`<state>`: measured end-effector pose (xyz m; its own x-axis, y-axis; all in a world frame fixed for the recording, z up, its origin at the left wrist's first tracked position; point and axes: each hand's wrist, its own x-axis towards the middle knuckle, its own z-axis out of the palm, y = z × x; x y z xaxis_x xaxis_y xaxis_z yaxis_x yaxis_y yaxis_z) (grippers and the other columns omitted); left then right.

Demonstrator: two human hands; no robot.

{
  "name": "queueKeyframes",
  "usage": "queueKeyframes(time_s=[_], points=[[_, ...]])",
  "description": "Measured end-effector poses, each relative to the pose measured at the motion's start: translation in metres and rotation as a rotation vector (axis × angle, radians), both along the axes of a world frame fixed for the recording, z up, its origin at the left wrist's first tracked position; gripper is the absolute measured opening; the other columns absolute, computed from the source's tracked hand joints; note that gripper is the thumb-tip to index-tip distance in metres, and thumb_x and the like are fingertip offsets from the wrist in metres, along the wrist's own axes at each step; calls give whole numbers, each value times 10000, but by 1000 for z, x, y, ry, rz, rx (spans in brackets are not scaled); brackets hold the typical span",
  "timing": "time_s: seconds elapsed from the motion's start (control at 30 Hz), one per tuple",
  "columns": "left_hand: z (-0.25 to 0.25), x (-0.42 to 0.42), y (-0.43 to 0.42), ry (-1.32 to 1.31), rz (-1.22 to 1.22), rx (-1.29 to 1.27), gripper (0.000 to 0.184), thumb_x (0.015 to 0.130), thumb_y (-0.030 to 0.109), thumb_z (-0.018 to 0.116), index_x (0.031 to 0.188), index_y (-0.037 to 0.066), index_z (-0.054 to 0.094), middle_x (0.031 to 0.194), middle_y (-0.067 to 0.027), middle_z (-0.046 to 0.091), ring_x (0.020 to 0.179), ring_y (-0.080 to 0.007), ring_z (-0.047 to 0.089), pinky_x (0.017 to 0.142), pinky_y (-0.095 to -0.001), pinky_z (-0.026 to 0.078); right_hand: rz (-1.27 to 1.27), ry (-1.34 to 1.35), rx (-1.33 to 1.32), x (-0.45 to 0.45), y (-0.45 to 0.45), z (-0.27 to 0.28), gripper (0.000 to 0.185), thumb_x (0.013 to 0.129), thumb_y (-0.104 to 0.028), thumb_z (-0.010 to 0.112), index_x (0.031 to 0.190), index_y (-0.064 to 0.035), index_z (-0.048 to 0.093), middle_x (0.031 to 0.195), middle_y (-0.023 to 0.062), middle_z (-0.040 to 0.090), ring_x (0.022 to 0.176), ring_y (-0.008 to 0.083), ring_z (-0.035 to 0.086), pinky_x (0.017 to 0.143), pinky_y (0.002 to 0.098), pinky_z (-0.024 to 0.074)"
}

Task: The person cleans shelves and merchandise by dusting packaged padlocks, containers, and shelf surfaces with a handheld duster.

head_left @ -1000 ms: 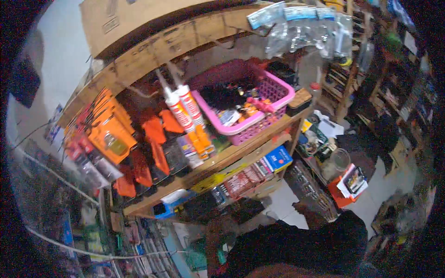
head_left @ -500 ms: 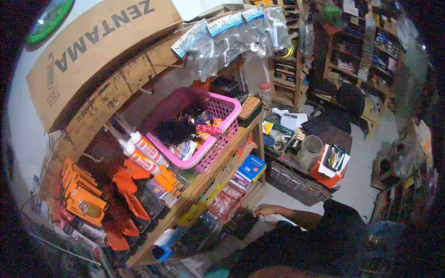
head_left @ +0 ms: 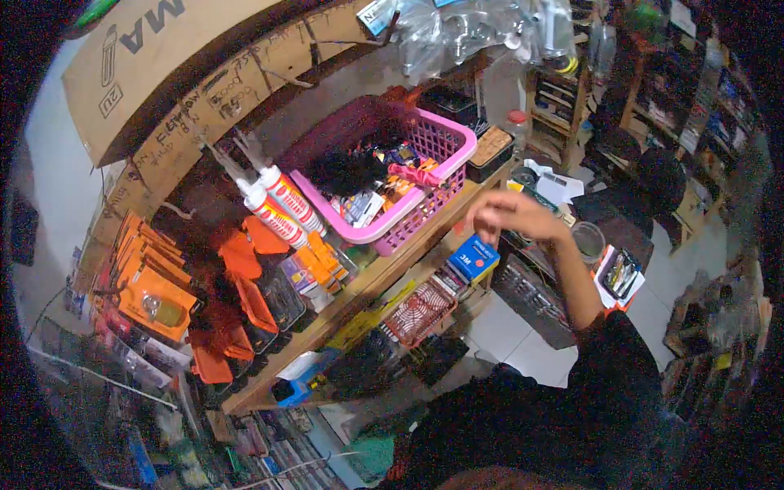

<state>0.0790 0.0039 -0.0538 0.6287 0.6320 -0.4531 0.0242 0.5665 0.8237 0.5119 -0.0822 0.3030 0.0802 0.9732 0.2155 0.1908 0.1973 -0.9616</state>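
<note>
My right hand (head_left: 516,216) is raised above the front edge of the wooden shelf, just over a blue 3M box (head_left: 474,258). Its fingers are loosely bent and a little apart, and nothing shows in them. To its left stands a pink basket (head_left: 388,235) filled with small packets and dark items. Two white sealant tubes (head_left: 282,208) lean beside the basket, near orange bins (head_left: 256,302) and hanging orange packs (head_left: 155,286). My left hand is out of view.
A cardboard box (head_left: 196,61) sits above the shelf. Clear plastic packs (head_left: 457,37) hang at the top. To the right are a black tray with a brown top (head_left: 492,151), a red-lidded jar (head_left: 516,126) and a low table with papers (head_left: 555,186). Wooden racks line the back.
My right hand has risen from low beside the shelf to above the blue box. The camera view has shifted, so the basket and shelf appear further right than half a second ago.
</note>
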Motion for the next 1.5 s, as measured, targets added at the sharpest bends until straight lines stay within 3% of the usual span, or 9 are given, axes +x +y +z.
queueKeyframes(time_s=[0.13, 0.27, 0.33, 0.57, 0.73, 0.83, 1.03, 1.27, 1.5], points=[[3, -6, -9, -1, 38, -5, 284, 988, 292, 448, 1132, 57, 518, 1060, -88, 581, 963, -172, 550, 799, -333, 468, -126, -447, 288, 21, 49, 43, 314, 959, -310, 523, 1085, -34, 606, 998, 40, 625, 995, 152, 569, 877, 319, 455], [8, -11, -18, -5, 78, -6, 290, 989, 293, 447, 1143, 56, 513, 1069, -89, 580, 973, -173, 549, 803, -332, 468, -334, -922, 266, 29, 106, 57, 392, 971, -374, 471, 1073, -22, 611, 883, 61, 630, 781, 136, 585, 701, 321, 468], [9, -14, -23, -2, 90, -6, 293, 989, 293, 446, 1149, 56, 511, 1073, -90, 580, 977, -173, 549, 805, -331, 468, -207, -993, -333, 31, 131, 68, 527, 964, -493, 368, 1091, -45, 616, 1017, 131, 662, 967, 291, 623, 850, 419, 465], [17, -19, -40, 18, 144, -17, 305, 990, 294, 445, 1168, 54, 502, 1089, -92, 577, 994, -175, 547, 812, -329, 467, 433, -721, -45, 30, 202, 60, 400, 966, -330, 437, 1057, 17, 613, 862, 75, 669, 789, 135, 609, 692, 315, 484], [21, -17, -47, 37, 182, -25, 314, 990, 295, 443, 1182, 52, 496, 1101, -93, 576, 1006, -176, 546, 817, -328, 466, 175, -1173, -312, 79, 232, 60, 350, 842, -250, 564, 1074, -1, 641, 966, 119, 691, 881, 249, 634, 794, 381, 488], [24, -13, -52, 53, 199, -30, 320, 990, 295, 443, 1191, 52, 493, 1108, -94, 575, 1013, -177, 545, 820, -327, 466, 563, -1294, -550, 127, 261, 26, 446, 823, -291, 575, 1198, -50, 599, 1146, 140, 641, 1017, 276, 605, 856, 426, 469], [28, 4, -61, 92, 232, -49, 331, 991, 296, 441, 1207, 50, 486, 1122, -96, 573, 1028, -178, 544, 827, -325, 465, 526, -1557, -526, 124, 247, -7, 451, 785, -266, 623, 1162, -19, 607, 1144, 166, 630, 1000, 323, 612, 810, 464, 491], [28, 30, -68, 128, 265, -70, 345, 992, 297, 439, 1227, 48, 477, 1138, -98, 571, 1045, -180, 542, 834, -322, 464, 309, -1307, -451, 133, 242, 6, 291, 738, -190, 689, 949, 0, 632, 868, 151, 675, 826, 307, 638, 663, 458, 481], [20, 50, -80, 116, 342, -90, 359, 992, 298, 438, 1246, 46, 469, 1154, -100, 569, 1062, -181, 540, 841, -320, 464, 204, -960, 130, 142, 245, 12, 212, 794, -179, 685, 881, -27, 565, 767, 146, 622, 736, 329, 597, 646, 422, 437]])
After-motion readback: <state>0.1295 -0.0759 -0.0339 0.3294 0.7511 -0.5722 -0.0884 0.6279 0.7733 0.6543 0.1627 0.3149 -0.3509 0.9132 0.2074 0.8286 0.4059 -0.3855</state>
